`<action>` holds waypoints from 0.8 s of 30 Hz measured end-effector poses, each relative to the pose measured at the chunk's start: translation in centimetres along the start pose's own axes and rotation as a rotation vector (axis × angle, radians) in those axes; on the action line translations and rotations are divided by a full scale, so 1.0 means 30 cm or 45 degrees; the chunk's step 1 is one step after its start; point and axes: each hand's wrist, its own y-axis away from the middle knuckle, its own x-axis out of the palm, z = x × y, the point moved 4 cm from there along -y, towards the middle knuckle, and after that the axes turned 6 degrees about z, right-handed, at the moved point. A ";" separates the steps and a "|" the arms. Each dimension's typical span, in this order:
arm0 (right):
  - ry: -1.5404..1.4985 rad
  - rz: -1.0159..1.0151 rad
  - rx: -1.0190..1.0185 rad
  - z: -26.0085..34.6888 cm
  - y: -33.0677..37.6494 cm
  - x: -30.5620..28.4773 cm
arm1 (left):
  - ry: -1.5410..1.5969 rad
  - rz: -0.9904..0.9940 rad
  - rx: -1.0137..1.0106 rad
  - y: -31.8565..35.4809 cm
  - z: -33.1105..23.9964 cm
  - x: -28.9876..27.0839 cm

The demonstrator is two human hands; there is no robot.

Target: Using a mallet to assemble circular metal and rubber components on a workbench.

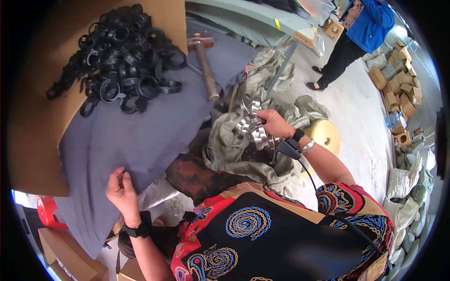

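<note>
My right hand (277, 125) grips a bunch of shiny metal rings (253, 131) by its upper edge. Beneath the bunch lies a rumpled grey-green woven sack (225, 136), its mouth spread wide. My left hand (121, 193) hovers by the near part of the grey-covered table (136, 140), fingers loosely bent and nothing visible in them. On the table's far left rises a heap of black ring-shaped bands (126, 61). A hammer (205, 70) with a worn handle rests to the right of that heap.
Cardboard (37, 122) borders the table's left side. A yellow round stool (324, 136) stands beyond my right forearm. Farther off, a person in a blue jacket (371, 25) stands on the floor. Cardboard boxes (398, 86) and filled sacks (405, 196) line the right side.
</note>
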 end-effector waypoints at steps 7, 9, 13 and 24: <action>-0.021 0.154 -0.216 0.407 -0.137 0.000 | 0.014 -0.017 -0.016 0.004 0.000 -0.014; 0.134 0.189 -0.297 0.524 -0.177 0.036 | -0.009 -0.032 0.001 0.008 -0.010 -0.015; 0.529 0.161 -0.622 0.675 -0.353 0.107 | -0.031 -0.033 -0.018 0.005 -0.030 -0.016; 0.894 0.074 -0.534 0.577 -0.994 0.298 | -0.032 -0.118 0.012 0.026 -0.057 -0.009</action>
